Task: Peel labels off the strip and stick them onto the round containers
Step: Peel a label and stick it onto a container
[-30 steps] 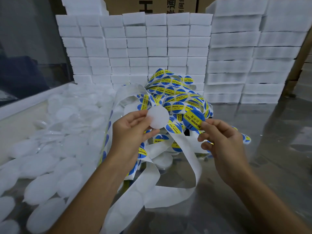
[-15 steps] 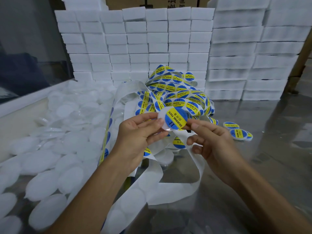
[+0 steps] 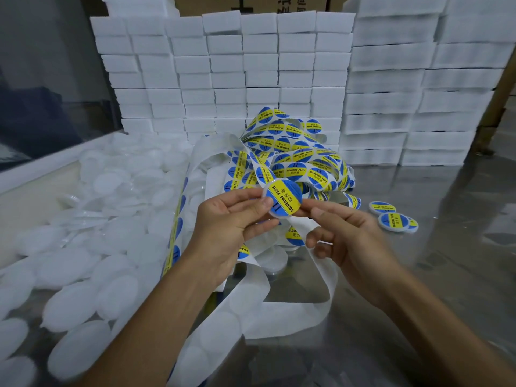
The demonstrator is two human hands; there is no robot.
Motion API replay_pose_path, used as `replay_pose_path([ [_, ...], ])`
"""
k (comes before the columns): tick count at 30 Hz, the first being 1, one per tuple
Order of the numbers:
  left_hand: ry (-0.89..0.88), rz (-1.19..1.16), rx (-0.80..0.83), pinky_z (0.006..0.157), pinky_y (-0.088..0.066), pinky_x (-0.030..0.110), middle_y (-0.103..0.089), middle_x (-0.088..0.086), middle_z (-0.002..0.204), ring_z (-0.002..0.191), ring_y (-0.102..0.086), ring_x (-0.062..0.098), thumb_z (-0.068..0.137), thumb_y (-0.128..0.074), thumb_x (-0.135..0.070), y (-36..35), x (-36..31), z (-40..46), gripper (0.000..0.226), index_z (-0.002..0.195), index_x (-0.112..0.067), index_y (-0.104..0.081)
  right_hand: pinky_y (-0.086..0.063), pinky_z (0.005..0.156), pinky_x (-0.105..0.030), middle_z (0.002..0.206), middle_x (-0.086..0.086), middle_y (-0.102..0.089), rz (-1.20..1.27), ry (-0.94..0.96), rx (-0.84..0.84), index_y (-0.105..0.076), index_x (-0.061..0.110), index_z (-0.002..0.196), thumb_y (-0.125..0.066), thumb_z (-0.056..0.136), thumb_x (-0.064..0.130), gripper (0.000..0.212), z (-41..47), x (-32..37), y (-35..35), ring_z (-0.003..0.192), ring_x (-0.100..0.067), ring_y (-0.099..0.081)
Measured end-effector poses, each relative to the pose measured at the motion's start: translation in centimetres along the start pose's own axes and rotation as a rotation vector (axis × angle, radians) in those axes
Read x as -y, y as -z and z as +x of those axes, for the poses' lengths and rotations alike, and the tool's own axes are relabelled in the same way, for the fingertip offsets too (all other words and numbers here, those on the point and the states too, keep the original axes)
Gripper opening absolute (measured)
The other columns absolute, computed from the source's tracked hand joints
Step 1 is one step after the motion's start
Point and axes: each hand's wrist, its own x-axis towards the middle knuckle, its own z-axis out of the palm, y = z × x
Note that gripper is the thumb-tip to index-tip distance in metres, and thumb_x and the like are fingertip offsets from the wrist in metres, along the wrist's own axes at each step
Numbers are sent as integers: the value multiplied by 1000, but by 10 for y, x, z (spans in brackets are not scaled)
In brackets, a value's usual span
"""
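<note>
- Both hands pinch one container (image 3: 282, 198) at frame centre: left hand (image 3: 233, 223) on its left rim, right hand (image 3: 350, 238) on its right.
- Its label (image 3: 284, 197) sits on top; rub outward so the edges bond.
- Strip (image 3: 293, 160) lies heaped just behind.

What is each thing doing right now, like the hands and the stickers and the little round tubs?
left hand: pinches the held container's left edge
right hand: fingertips pinch its right edge
held container: labelled, up off the table
label strip: tangled heap, many labels unpeeled
empty backing: peeled, looped on the table
finished containers: labelled, lying at right
blank containers: unlabelled, piled at left
</note>
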Motion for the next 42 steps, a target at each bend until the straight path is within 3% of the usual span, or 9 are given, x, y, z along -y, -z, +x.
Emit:
replay_pose_path([
  [14, -15, 34, -15, 62, -59, 28, -76, 17, 88, 80, -75, 28, 58, -79, -14, 0, 0, 1, 35, 91, -5, -70, -45, 50, -20, 107, -8, -75, -16, -5, -3, -78, 17, 101, -72, 67, 33, 38, 2, -1, 2, 57, -13, -61],
  [24, -106, 113, 31, 65, -60, 28, -76, 16, 87, 82, -75, 29, 61, -78, -14, -2, 0, -3, 29, 88, -8, -71, -47, 52, -22, 103, -5, -76, -90, 1, -43, -78, 18, 99, -67, 80, 21, 22, 2, -3, 3, 58, -13, -62],
  [29, -171, 210, 11, 71, -61, 32, -75, 16, 85, 83, -73, 34, 72, -78, 0, -4, 4, -4, 17, 84, -10, -71, -46, 50, -21, 83, 8, -75, -413, 200, -130, -73, 21, 109, -65, 91, 9, 22, -1, -6, -1, 56, -11, -64],
  [33, -141, 136, 42, 72, -60, 32, -72, 15, 80, 78, -72, 29, 70, -77, 1, -6, 3, -5, 17, 82, -8, -68, -45, 55, -21, 109, 5, -66, -642, 384, -170, -68, 21, 120, -69, 89, 11, 33, -2, -14, -4, 62, -18, -68],
  [36, -62, 18, 105, 73, -60, 32, -73, 17, 87, 81, -74, 28, 63, -75, -4, -6, 2, -6, 29, 88, -5, -62, -45, 57, -19, 113, 2, -59, -709, 462, -178, -65, 18, 127, -70, 87, 21, 41, -1, -16, -4, 67, -16, -68],
  [40, -10, -3, 169, 76, -60, 33, -73, 19, 99, 93, -73, 32, 67, -72, -3, -7, 2, -7, 45, 109, -7, -60, -55, 58, -46, 111, 0, -65, -629, 493, -198, -66, 16, 125, -69, 86, 25, 40, 0, -15, -5, 69, -23, -68],
  [42, -3, 3, 208, 78, -60, 34, -73, 19, 102, 96, -72, 32, 75, -69, -1, -8, 3, -8, 45, 118, -10, -59, -54, 57, -49, 106, -1, -68, -615, 502, -226, -68, 19, 120, -73, 86, 20, 35, 0, -14, -3, 63, -22, -68],
])
